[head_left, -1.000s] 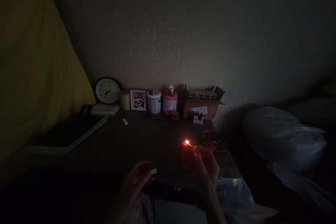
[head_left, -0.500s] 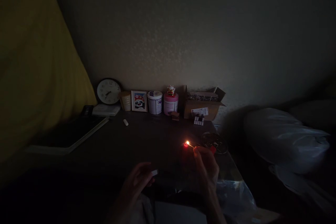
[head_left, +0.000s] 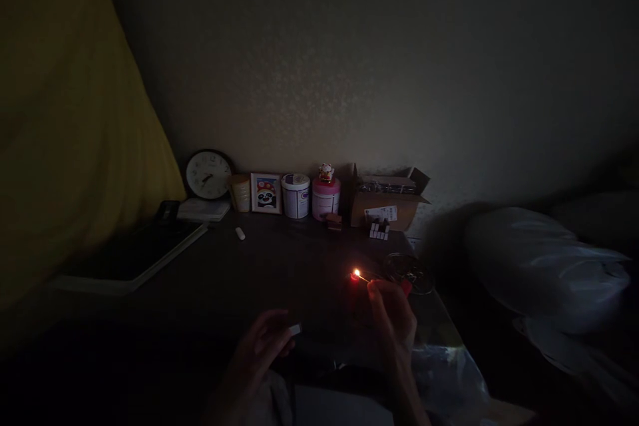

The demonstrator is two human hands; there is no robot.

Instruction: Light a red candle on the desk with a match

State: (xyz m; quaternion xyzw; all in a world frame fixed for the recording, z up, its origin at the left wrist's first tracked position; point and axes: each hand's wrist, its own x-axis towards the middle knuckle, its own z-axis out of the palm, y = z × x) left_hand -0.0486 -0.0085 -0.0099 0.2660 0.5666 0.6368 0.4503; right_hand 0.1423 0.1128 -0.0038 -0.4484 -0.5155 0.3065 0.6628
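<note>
Between thumb and fingers, my right hand (head_left: 394, 316) pinches a burning matchstick (head_left: 364, 278). Its flame touches or nearly touches the top of a small red candle (head_left: 354, 277) on the dark desk (head_left: 294, 266); the glare hides whether the wick is lit. My left hand (head_left: 264, 343), lower and to the left, is closed on a small whitish box (head_left: 295, 329), probably a matchbox, of which only one end sticks out past the fingers.
Behind my right hand lies a round wire object (head_left: 409, 273). Along the wall stand a clock (head_left: 208, 174), a panda picture frame (head_left: 266, 194), tins (head_left: 296, 196) and an open cardboard box (head_left: 387, 210). A plastic bag (head_left: 539, 266) bulges at right; a yellow curtain (head_left: 74, 113) hangs left.
Hardly anything differs. The match flame stays at the candle and both hands hold their places, while the whole view has shifted very slightly.
</note>
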